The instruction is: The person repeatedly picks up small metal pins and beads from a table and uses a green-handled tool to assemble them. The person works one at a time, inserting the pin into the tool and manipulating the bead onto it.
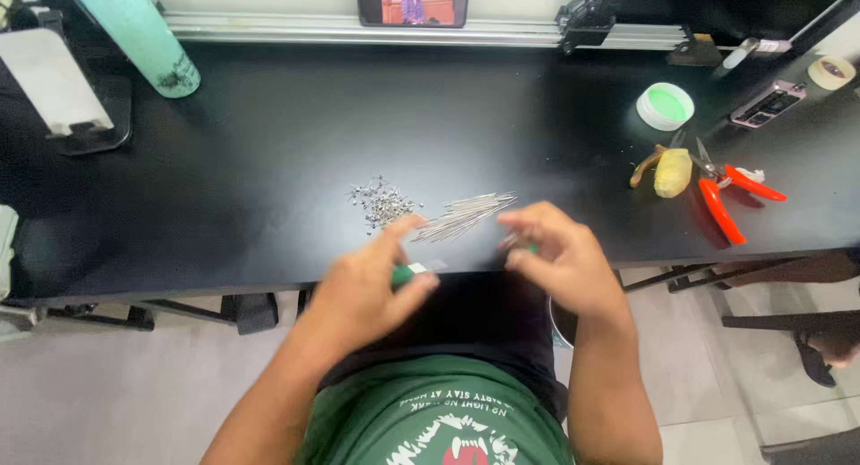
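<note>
Green-tipped small part (402,274) pinched between thumb and curled fingers of the left hand (363,290), at the near edge of the black table (251,160); its shape is blurred. Right hand (560,259) held just beside it, fingers bent and partly closed round a small green-and-metal piece (518,245), too blurred to identify. The two hands stand apart, with a gap between them. Just beyond the fingertips lies a bundle of thin metal pins (466,216); beside it, beyond the left hand, a heap of tiny metal bits (382,202). Farther to the right of the right hand: red-handled cutters (727,196), a yellow object (672,172) and a white round tub with green contents (665,106). Far beyond the left hand, a teal bottle (143,35)
</note>
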